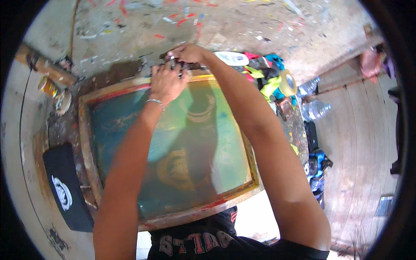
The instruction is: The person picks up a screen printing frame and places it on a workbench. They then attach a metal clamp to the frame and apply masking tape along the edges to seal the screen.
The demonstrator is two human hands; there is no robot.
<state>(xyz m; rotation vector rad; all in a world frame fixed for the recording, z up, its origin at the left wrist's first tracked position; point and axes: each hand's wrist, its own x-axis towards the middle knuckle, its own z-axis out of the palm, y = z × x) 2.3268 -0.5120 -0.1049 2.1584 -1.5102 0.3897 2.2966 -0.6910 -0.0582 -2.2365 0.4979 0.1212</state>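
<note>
A screen-printing frame (203,209) with red and yellow stained edges and a green mesh lies flat beneath my forearms, showing faint round designs. At its far edge is a dark metal clamp (179,68). My left hand (168,82) rests there from the near side, fingers apart and bent over the clamp and rim. My right hand (190,54) reaches above it, fingers closed on the clamp's small metal part; their tips are partly hidden.
Coloured cloths (271,84), a tape roll (287,83) and an oval white item (230,58) lie right of the clamp. Plastic bottles (315,110) sit farther right. A small can (47,86) is at left, above a dark board with a white print (63,190). A paint-flecked wall stands behind.
</note>
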